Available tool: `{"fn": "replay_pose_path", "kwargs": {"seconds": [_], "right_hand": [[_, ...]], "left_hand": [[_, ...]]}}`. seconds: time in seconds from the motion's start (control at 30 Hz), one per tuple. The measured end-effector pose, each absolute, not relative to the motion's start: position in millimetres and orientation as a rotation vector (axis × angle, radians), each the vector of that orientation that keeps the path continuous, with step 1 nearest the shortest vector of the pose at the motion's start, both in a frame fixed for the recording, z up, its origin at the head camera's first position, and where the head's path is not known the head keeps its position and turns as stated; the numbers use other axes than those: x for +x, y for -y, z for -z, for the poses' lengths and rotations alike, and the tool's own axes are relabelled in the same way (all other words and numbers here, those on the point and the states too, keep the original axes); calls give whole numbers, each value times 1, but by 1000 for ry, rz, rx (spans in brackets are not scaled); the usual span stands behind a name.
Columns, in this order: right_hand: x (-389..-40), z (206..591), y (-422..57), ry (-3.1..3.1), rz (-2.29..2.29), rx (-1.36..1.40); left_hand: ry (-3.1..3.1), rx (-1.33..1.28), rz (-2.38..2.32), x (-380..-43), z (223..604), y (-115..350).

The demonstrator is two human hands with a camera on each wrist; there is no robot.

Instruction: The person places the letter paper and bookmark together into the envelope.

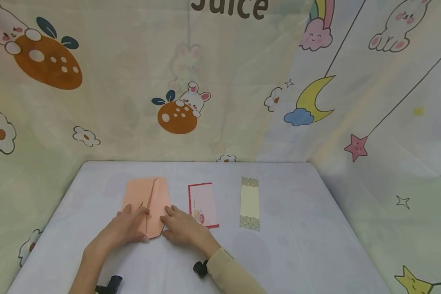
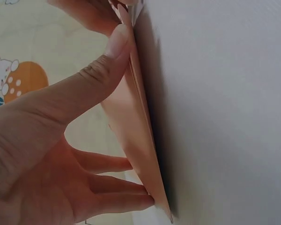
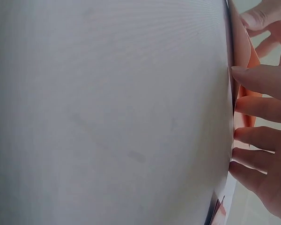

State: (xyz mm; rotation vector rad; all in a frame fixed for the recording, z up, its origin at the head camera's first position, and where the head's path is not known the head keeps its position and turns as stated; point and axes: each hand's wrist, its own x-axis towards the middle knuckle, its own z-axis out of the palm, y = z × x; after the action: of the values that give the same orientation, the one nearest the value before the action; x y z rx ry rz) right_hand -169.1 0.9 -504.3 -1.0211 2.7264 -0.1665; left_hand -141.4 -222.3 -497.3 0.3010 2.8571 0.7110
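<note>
A peach sheet of paper (image 1: 139,191), folded like an envelope with flaps along its middle, lies at the left of the table. My left hand (image 1: 121,228) rests on its left part, thumb at the near edge and fingers spread over the flap. In the left wrist view that thumb and the straight fingertips press on the peach paper (image 2: 133,124). Against the paper's right edge, my right hand (image 1: 185,226) holds its fingers spread and nearly straight. The right wrist view shows those fingertips lined up along the edge on the tabletop.
Just right of my right hand lies a pink card (image 1: 205,200) with a red border, partly behind the hand. Farther right is a cream strip (image 1: 250,200) with glittery ends. The white table (image 1: 297,245) is enclosed by cartoon-printed cloth (image 1: 235,102) at the back and sides.
</note>
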Motion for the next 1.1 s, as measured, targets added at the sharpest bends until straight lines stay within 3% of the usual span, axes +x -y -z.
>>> {"fn": "replay_pose_path", "kwargs": {"seconds": [0.77, 1.1], "right_hand": [[-167, 498, -25, -2804, 350, -965], [-171, 500, -60, -3034, 525, -494]], "left_hand": [[-2867, 334, -712, -139, 497, 222], [-2858, 284, -698, -141, 495, 219]]}}
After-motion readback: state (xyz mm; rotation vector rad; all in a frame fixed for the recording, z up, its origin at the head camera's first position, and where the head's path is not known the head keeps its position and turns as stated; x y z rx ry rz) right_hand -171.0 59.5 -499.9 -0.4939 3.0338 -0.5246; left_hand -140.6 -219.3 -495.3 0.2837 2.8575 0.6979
